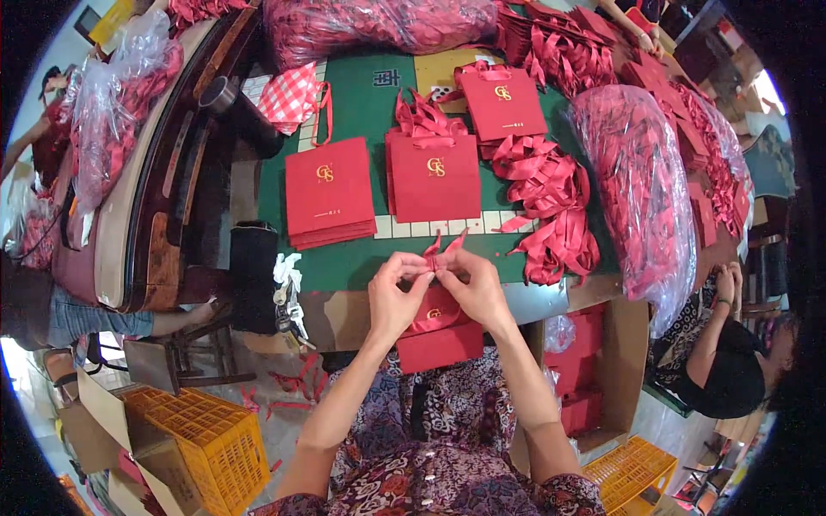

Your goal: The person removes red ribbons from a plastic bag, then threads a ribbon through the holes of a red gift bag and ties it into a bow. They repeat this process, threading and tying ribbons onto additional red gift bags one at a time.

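Observation:
My left hand and my right hand meet at the table's near edge. The fingertips of both are pinched together on a red ribbon, and its two loose ends stick up beyond them. Just below, a small red paper gift bag with a gold emblem lies toward my lap, partly covered by my hands. Farther up are a stack of flat red bags at the left and red bags with ribbon handles in the middle. A heap of loose red ribbons lies right of them.
Plastic-wrapped red bundles line the table's right side, with another at the far edge. A dark thermos stands at the left. Yellow crates and an open cardboard box flank me. Other people sit nearby.

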Demonstrator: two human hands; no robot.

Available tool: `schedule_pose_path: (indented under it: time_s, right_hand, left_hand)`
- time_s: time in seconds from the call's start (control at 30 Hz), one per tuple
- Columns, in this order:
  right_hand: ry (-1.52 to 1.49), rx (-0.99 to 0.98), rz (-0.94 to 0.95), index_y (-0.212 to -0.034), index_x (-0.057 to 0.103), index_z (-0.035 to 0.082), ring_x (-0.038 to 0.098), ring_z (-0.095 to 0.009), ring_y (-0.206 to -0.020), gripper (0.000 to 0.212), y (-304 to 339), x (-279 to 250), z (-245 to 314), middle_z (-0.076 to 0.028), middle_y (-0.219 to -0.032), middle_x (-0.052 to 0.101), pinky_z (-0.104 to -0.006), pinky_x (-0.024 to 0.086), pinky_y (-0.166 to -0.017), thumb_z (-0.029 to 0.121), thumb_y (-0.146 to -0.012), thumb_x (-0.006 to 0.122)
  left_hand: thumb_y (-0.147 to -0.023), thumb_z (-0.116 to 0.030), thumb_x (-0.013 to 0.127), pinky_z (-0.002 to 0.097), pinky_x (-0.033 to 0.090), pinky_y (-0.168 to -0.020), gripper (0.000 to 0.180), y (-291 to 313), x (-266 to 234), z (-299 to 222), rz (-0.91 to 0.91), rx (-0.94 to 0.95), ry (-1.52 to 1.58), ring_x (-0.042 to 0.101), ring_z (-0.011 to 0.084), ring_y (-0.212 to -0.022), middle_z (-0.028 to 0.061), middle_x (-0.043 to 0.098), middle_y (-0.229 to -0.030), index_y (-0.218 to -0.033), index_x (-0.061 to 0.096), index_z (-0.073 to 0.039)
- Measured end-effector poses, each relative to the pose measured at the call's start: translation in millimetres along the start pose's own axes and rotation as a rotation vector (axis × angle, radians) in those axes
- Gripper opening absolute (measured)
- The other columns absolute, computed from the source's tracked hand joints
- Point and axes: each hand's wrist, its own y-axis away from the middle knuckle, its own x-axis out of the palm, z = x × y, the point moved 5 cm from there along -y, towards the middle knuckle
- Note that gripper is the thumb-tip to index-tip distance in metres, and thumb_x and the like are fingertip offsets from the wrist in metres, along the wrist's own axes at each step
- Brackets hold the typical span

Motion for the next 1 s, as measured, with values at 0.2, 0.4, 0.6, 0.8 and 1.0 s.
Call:
schedule_pose_path:
  time_s: [0.2, 0.4, 0.6, 0.8, 1.0]
  right_hand:
    - [0.005, 0.033, 0.043, -0.107, 0.066, -0.004, 0.066, -0.012, -0.087, 0.020, -3, 0, -1, -0.008, -0.092, 0.072, -0.0277, 0.054, -0.077, 0.009, -0.092, 0.066]
    - [-0.269, 0.100, -0.029, -0.094, 0.066, 0.001, 0.059, -0.006, -0.080, 0.011, -6, -6, -14, 0.002, -0.085, 0.066, -0.0217, 0.047, -0.073, 0.013, -0.093, 0.067]
    - [-0.525, 0.074, -0.166, -0.093, 0.067, 0.004, 0.056, -0.003, -0.071, 0.010, -9, -20, -26, 0.005, -0.080, 0.065, -0.0194, 0.042, -0.065, 0.014, -0.096, 0.065]
    - [-0.545, 0.075, -0.188, -0.093, 0.067, 0.001, 0.055, -0.002, -0.068, 0.011, -24, -8, -35, 0.004, -0.078, 0.064, -0.0202, 0.043, -0.063, 0.013, -0.095, 0.066]
    - [-0.235, -0.025, -0.349, -0.093, 0.068, -0.001, 0.059, -0.005, -0.067, 0.017, -54, -33, -24, -0.001, -0.074, 0.068, -0.0226, 0.046, -0.061, 0.016, -0.092, 0.068]
  left_hand:
    - [-0.080, 0.000, 0.075, 0.0268, 0.053, -0.074, 0.018, 2, 1, -14, -0.052, 0.120, -0.235, 0.069, 0.0135, -0.080, 0.0086, 0.071, -0.088, -0.095, 0.064, 0.000]
    - [-0.083, -0.008, 0.074, 0.0316, 0.052, -0.076, 0.016, 2, -10, -17, -0.108, 0.216, -0.140, 0.065, 0.0204, -0.084, 0.0085, 0.069, -0.091, -0.096, 0.066, -0.004]
    - [-0.081, -0.018, 0.082, 0.0336, 0.048, -0.097, 0.088, 27, -34, 19, 0.159, 0.054, -0.043, 0.058, 0.0241, -0.118, 0.0184, 0.054, -0.135, -0.149, 0.027, -0.005]
    - [-0.077, -0.012, 0.083, 0.0406, 0.047, -0.101, 0.090, 48, -33, 3, 0.207, -0.013, -0.036, 0.057, 0.0269, -0.122, 0.0192, 0.055, -0.133, -0.147, 0.027, -0.007]
    - [-0.079, -0.011, 0.079, 0.0427, 0.048, -0.100, 0.083, 70, -32, -28, 0.274, -0.031, -0.183, 0.059, 0.0363, -0.122, 0.0236, 0.058, -0.130, -0.146, 0.029, -0.008]
